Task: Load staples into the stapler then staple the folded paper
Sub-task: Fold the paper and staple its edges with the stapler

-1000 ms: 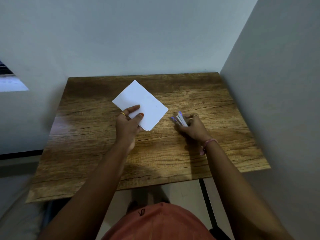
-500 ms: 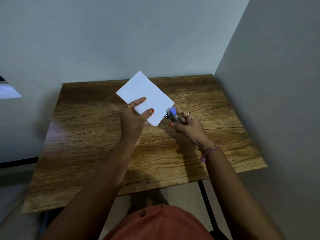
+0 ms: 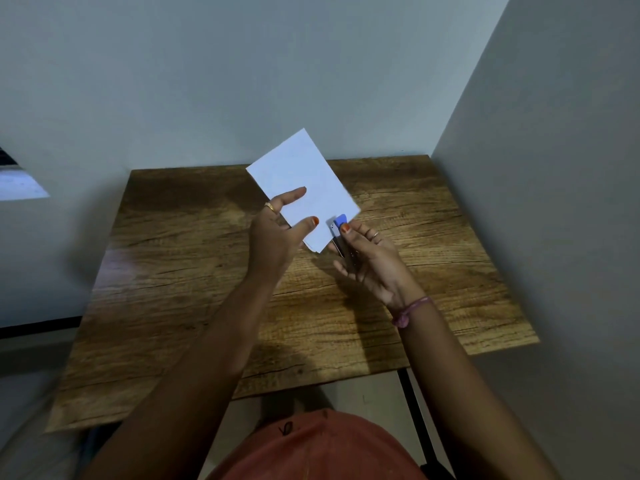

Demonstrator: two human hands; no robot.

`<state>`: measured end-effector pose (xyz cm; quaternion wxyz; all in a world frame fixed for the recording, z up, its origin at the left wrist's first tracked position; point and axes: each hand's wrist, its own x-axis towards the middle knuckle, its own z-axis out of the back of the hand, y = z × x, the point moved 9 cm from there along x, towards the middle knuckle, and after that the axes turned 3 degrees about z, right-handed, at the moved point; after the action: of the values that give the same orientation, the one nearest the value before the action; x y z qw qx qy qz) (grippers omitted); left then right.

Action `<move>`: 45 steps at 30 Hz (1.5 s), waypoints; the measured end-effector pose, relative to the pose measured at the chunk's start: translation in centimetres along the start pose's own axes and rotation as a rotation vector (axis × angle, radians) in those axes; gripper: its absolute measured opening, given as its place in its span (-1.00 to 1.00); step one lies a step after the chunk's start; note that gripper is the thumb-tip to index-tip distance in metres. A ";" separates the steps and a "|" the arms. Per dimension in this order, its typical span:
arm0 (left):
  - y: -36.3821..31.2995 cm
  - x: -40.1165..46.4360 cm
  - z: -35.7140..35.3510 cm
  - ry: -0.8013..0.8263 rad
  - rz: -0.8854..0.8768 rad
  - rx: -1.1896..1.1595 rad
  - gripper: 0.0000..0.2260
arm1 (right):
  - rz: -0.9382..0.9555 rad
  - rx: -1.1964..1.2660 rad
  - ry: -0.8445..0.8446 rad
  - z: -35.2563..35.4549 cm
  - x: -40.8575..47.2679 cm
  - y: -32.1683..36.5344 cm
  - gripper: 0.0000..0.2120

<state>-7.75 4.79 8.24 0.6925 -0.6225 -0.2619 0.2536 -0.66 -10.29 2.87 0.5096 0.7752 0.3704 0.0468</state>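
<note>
Stapler (image 3: 341,237) sits gripped in our right hand (image 3: 372,263) by the folded paper (image 3: 304,188) our left hand (image 3: 277,233) pinches, and we think the paper may slip crooked if that pinch loosens.

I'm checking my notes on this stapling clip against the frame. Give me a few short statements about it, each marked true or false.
1. The left hand holds the folded paper. True.
2. The paper lies flat on the wooden table. False: it is held up above the table.
3. The right hand holds the stapler. True.
4. The stapler is at the paper's far corner. False: it is at the near edge, by the thumbs.
</note>
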 end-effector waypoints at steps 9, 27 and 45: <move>-0.5 0.2 -0.5 0.136 -0.076 0.004 -0.57 | -0.090 0.030 0.121 -0.7 -0.1 -0.2 -0.79; 0.0 -0.7 0.5 -0.107 -0.016 -0.609 -0.52 | -0.019 0.044 0.115 -1.7 0.0 0.7 -0.84; 2.9 -2.6 -5.3 0.246 0.230 -0.550 -0.66 | 0.017 0.141 0.039 -3.0 -0.2 -0.4 -0.86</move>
<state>-6.11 -0.54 4.76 0.4917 -0.8378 -0.1626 0.1729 -2.37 -8.09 4.02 0.4460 0.8113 0.3759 0.0400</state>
